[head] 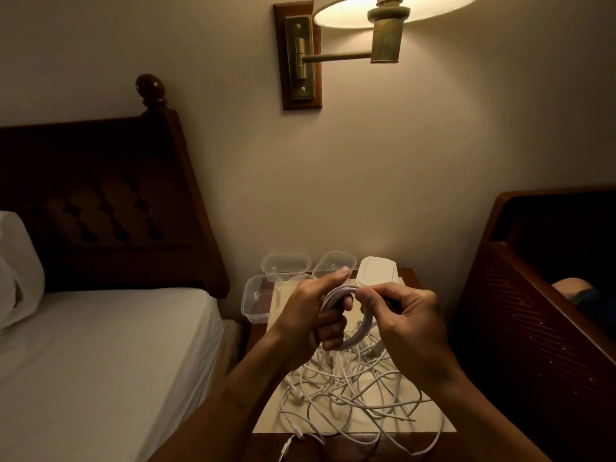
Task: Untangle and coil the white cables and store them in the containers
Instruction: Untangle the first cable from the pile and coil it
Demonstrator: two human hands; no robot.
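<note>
left hand (313, 315) grips the coiled cable (346, 315); right hand (406, 315) pinches its end. the tail trailing into the tangle (350, 395) could snag and spring the loops.

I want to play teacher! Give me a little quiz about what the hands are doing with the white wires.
1. True or false: the left hand and the right hand both hold the coiled cable.
2. Where does the tangled cable pile lie? A: on the bed. B: on the table, below the hands. C: inside a clear container.
3. Is the wall lamp on or off?
Key: 1 true; 2 B; 3 on.
</note>
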